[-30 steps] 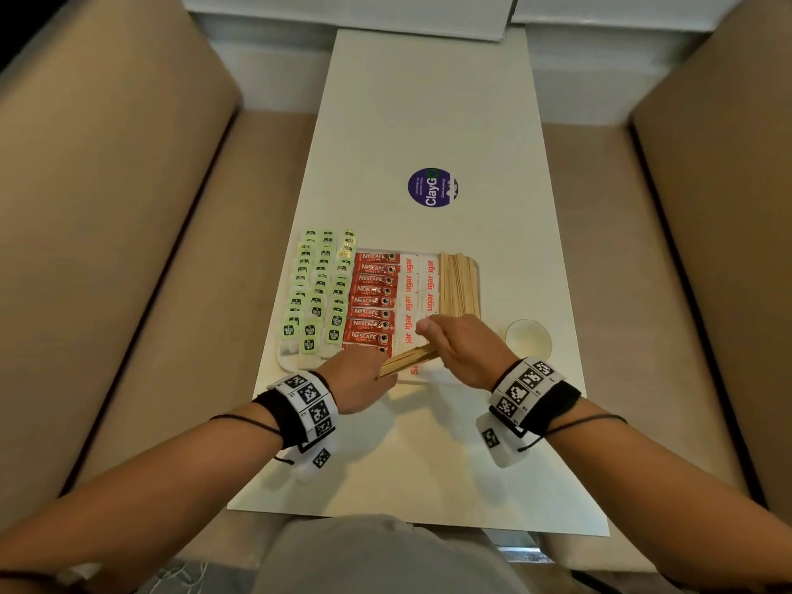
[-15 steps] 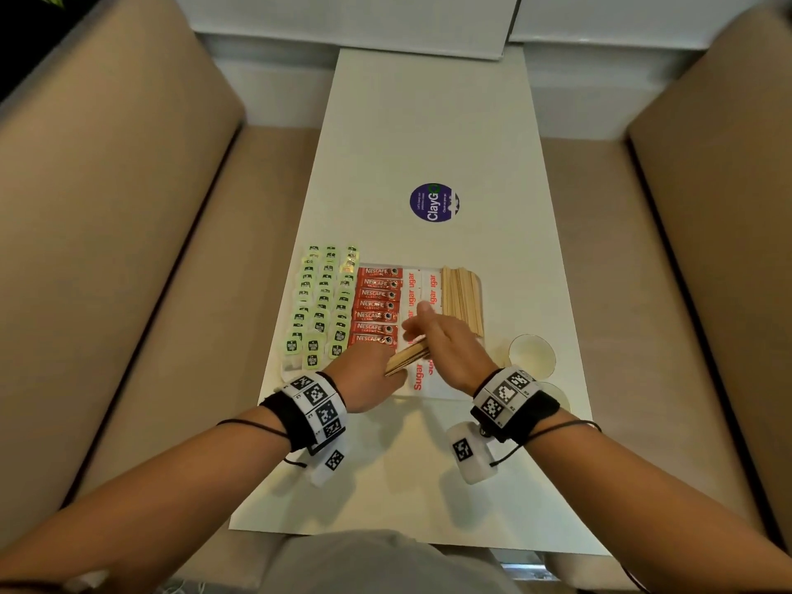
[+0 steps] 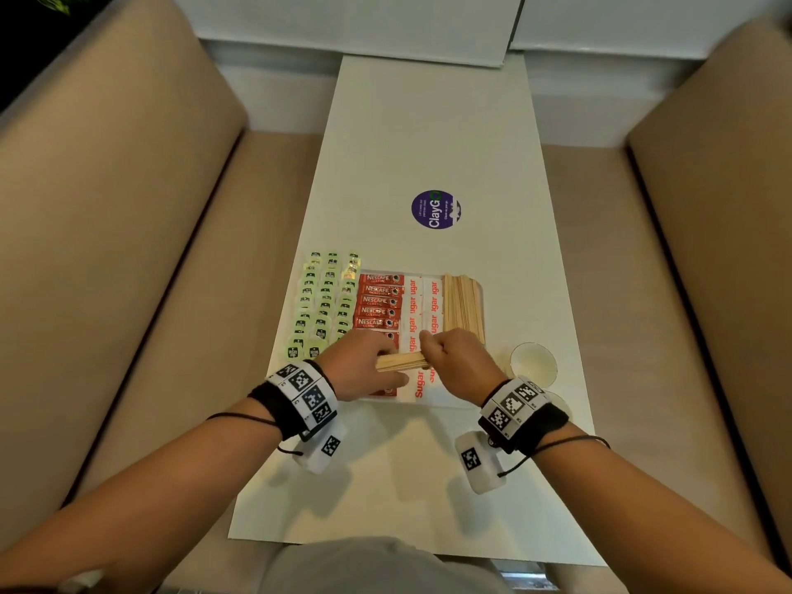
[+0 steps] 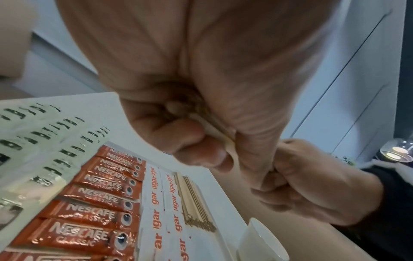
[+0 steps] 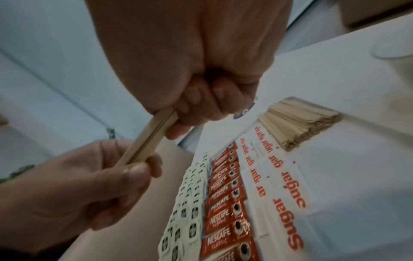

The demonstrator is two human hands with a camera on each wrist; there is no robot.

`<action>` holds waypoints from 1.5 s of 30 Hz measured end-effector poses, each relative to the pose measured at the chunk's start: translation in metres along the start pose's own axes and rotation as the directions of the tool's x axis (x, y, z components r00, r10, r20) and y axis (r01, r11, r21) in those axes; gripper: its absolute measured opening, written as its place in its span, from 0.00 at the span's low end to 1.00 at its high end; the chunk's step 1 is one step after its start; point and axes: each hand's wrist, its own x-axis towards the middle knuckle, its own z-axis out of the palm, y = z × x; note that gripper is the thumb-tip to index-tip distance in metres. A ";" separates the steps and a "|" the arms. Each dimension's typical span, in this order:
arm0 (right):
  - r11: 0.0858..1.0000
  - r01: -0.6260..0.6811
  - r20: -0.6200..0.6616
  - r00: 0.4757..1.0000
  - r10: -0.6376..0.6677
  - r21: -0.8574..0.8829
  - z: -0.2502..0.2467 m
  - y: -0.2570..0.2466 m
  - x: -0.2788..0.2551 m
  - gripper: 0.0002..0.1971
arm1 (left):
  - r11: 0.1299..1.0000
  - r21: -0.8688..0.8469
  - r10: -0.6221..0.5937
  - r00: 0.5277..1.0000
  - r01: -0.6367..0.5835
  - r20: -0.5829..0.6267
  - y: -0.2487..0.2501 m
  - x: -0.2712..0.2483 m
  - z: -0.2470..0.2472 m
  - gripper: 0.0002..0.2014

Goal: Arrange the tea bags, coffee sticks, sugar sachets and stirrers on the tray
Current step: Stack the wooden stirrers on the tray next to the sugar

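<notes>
A small bundle of wooden stirrers is held level just above the near part of the white tray. My left hand grips its left end and my right hand grips its right end, fingers curled round the sticks. On the tray lie rows of green tea bags, red coffee sticks, white sugar sachets and a stack of stirrers at the right.
A white paper cup stands right of the tray, close to my right wrist. A purple round sticker marks the white table farther back. Beige bench seats flank the table on both sides.
Both hands shifted slightly forward over the tray with the bundle, which turned from tilted to nearly level. The head view tipped a little.
</notes>
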 end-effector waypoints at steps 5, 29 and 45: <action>0.993 -0.074 -0.126 0.988 0.085 0.087 -0.009 0.009 -0.003 0.29 | 0.969 -0.247 -0.051 0.994 0.027 -0.094 -0.008 0.000 -0.008 0.14; 0.999 -0.041 0.064 0.997 0.042 -0.019 0.029 0.025 -0.035 0.21 | 0.977 -0.097 -0.206 0.963 0.191 -0.174 0.011 0.052 0.027 0.30; 0.995 -0.094 0.199 0.976 0.083 0.046 0.019 0.034 -0.041 0.26 | 0.985 0.149 0.061 0.985 -0.086 0.163 0.028 0.081 0.031 0.27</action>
